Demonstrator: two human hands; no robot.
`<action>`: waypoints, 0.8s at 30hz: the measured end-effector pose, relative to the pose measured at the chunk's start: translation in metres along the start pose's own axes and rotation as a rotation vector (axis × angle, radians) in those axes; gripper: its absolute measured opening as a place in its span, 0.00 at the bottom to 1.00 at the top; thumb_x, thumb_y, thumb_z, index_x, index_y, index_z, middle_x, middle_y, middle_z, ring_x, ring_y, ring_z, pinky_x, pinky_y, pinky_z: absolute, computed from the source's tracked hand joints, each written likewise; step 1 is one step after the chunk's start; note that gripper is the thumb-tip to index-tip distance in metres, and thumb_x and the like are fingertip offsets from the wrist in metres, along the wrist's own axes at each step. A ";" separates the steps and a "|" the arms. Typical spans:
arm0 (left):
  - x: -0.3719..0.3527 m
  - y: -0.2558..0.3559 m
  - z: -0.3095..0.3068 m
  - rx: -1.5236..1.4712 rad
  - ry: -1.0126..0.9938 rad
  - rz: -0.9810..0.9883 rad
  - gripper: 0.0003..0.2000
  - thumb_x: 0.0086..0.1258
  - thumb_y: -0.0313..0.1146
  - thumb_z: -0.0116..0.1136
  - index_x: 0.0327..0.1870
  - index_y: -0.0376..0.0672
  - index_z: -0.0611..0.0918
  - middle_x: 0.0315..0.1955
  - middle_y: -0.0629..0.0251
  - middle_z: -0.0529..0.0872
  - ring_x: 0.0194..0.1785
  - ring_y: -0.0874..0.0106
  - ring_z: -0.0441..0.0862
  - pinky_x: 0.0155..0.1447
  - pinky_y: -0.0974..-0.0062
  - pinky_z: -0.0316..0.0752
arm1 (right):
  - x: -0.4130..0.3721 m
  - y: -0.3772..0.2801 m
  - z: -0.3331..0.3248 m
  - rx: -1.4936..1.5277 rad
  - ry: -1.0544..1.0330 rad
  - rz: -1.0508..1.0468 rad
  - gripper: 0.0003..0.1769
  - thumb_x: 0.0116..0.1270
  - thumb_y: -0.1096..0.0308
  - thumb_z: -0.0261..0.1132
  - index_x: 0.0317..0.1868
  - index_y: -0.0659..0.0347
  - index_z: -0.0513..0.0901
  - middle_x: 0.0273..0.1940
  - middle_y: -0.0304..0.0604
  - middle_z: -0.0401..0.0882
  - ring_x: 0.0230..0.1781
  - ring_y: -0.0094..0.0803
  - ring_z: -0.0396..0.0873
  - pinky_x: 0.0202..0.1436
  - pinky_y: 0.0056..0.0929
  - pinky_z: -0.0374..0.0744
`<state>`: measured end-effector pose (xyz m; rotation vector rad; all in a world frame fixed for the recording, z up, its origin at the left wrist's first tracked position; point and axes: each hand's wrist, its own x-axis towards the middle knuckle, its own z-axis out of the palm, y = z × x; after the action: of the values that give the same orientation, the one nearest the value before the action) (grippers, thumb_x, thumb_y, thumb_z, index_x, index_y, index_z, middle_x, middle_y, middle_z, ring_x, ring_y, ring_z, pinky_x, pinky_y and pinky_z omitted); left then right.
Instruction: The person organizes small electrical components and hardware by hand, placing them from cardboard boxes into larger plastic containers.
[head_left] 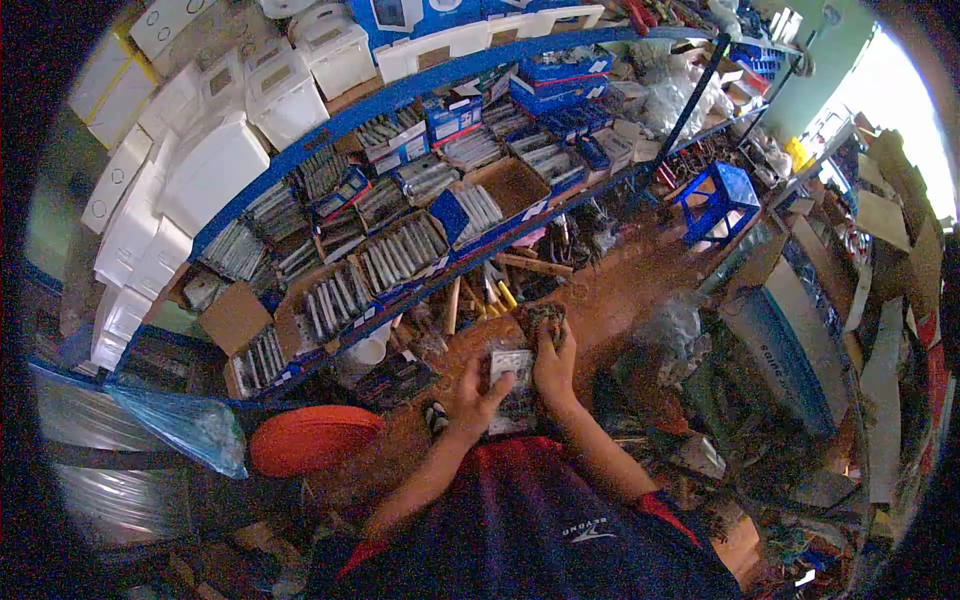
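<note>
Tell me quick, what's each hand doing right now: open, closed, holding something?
Left hand: closed on the small clear packet.
Right hand: closed on the same packet's other edge, with a dark bundle at its fingertips.

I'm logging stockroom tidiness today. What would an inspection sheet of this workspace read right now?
Surface: brown floor, bare in the middle, goods along its edges.
Job's things: clear packet of small parts; darker packet just above it.
Clutter: loose tools and packets below the blue shelving; orange round object; blue plastic bag.
Hands: left hand and right hand both grip the clear packet.
Cables: nothing seen.
Surroundings: shelves of open hardware boxes; white boxes; blue stool.
</note>
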<state>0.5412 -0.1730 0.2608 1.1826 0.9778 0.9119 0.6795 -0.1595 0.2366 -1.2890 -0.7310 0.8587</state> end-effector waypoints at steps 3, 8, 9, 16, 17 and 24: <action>0.002 -0.012 -0.001 -0.091 0.014 -0.098 0.23 0.68 0.35 0.55 0.61 0.40 0.65 0.50 0.64 0.76 0.53 0.73 0.72 0.59 0.74 0.65 | -0.004 0.013 -0.001 -0.135 -0.070 -0.039 0.15 0.70 0.63 0.54 0.49 0.66 0.73 0.42 0.46 0.76 0.43 0.34 0.72 0.49 0.31 0.70; 0.018 -0.035 -0.022 -0.345 0.166 -0.228 0.32 0.68 0.30 0.52 0.71 0.51 0.52 0.56 0.62 0.72 0.53 0.63 0.74 0.55 0.66 0.73 | -0.015 0.039 -0.008 -0.177 -0.164 0.027 0.32 0.71 0.47 0.48 0.65 0.61 0.61 0.61 0.48 0.65 0.62 0.38 0.63 0.66 0.35 0.61; 0.020 -0.024 -0.022 -0.359 0.169 -0.196 0.32 0.68 0.30 0.52 0.71 0.50 0.52 0.57 0.62 0.71 0.54 0.63 0.74 0.55 0.66 0.73 | -0.014 0.029 -0.011 0.173 -0.252 0.088 0.34 0.70 0.44 0.46 0.66 0.60 0.58 0.63 0.47 0.63 0.64 0.39 0.62 0.67 0.36 0.59; 0.025 0.018 -0.010 -0.590 0.229 -0.242 0.34 0.70 0.36 0.49 0.72 0.50 0.45 0.71 0.65 0.47 0.67 0.62 0.59 0.65 0.65 0.64 | -0.025 0.006 -0.002 -0.242 -0.467 -0.174 0.35 0.71 0.48 0.47 0.70 0.59 0.51 0.67 0.47 0.57 0.67 0.38 0.56 0.70 0.36 0.55; 0.025 0.017 -0.007 -0.568 0.271 -0.212 0.34 0.70 0.36 0.48 0.72 0.50 0.45 0.70 0.64 0.49 0.66 0.61 0.60 0.65 0.65 0.64 | -0.030 0.007 -0.003 -0.163 -0.469 -0.083 0.34 0.71 0.50 0.48 0.69 0.62 0.53 0.67 0.48 0.56 0.69 0.38 0.53 0.70 0.34 0.53; 0.024 -0.024 -0.013 -0.325 0.532 -0.072 0.33 0.71 0.39 0.49 0.71 0.41 0.47 0.68 0.55 0.55 0.67 0.61 0.59 0.68 0.66 0.56 | -0.040 0.000 -0.012 -0.211 -0.513 0.196 0.31 0.69 0.60 0.57 0.65 0.69 0.59 0.64 0.53 0.62 0.66 0.40 0.59 0.67 0.32 0.58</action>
<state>0.5375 -0.1504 0.2330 0.6333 1.2254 1.3064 0.6695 -0.1994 0.2355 -1.3540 -1.1340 1.3258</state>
